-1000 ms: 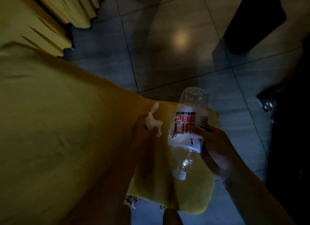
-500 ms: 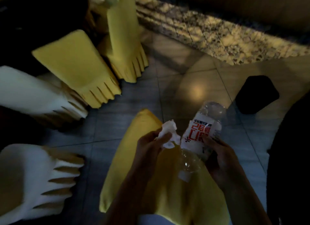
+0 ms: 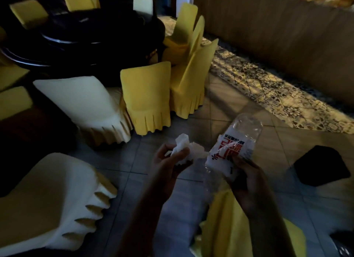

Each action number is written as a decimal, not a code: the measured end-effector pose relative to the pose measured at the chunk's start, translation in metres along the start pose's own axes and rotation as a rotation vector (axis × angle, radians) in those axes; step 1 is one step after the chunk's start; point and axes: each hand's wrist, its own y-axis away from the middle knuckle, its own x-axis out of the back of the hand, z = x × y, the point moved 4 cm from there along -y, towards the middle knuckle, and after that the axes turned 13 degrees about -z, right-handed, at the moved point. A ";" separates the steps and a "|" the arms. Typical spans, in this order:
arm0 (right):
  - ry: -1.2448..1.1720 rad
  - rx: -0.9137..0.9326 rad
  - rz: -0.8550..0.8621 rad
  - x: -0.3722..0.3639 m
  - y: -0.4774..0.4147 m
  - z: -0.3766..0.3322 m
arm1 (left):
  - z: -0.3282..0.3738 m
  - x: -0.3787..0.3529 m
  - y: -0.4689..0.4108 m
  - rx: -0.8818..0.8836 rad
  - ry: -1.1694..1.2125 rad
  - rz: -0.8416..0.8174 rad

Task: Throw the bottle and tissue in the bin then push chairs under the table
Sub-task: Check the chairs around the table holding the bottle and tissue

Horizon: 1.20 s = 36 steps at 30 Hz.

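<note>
Clamped in my right hand (image 3: 247,182) is the clear plastic bottle (image 3: 234,147), gripped around its white label with red print, base tilted up and away from me. My left hand (image 3: 166,165) pinches the crumpled white tissue (image 3: 183,146) between thumb and fingers, just beside the bottle. Below my wrists lies a patch of yellow cloth (image 3: 229,224). To my right on the tiled floor (image 3: 216,122) stands the dark bin (image 3: 323,165), apart from both hands. On my left a cream-covered chair (image 3: 47,203) sits close; farther off stand another cream chair (image 3: 86,103) and a yellow-covered chair (image 3: 147,96), near the dark round table (image 3: 92,36). Beyond runs a patterned floor strip (image 3: 268,88).
</note>
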 end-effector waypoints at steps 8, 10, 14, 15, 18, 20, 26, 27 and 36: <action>0.023 -0.019 -0.014 -0.112 -0.034 0.068 | 0.080 0.097 -0.008 0.002 0.004 0.016; 0.027 -0.010 0.008 -0.128 -0.047 0.072 | 0.089 0.111 -0.019 0.001 0.001 0.029; -0.008 -0.013 0.028 -0.145 -0.080 0.073 | 0.099 0.125 -0.054 0.065 0.020 0.013; -0.010 -0.007 0.037 -0.145 -0.089 0.071 | 0.101 0.125 -0.064 0.093 0.054 -0.003; 0.028 0.037 0.061 -0.144 -0.123 0.063 | 0.101 0.120 -0.098 0.192 0.128 -0.087; 0.071 0.060 0.066 -0.141 -0.151 0.053 | 0.104 0.112 -0.127 0.235 0.124 -0.150; 0.133 0.128 0.097 -0.123 -0.245 -0.008 | 0.108 0.076 -0.241 0.295 0.102 -0.322; 0.154 0.132 0.105 -0.120 -0.261 -0.021 | 0.110 0.068 -0.262 0.309 0.092 -0.350; 0.118 0.230 0.251 -0.075 -0.362 -0.116 | 0.104 0.013 -0.421 0.333 -0.024 -0.361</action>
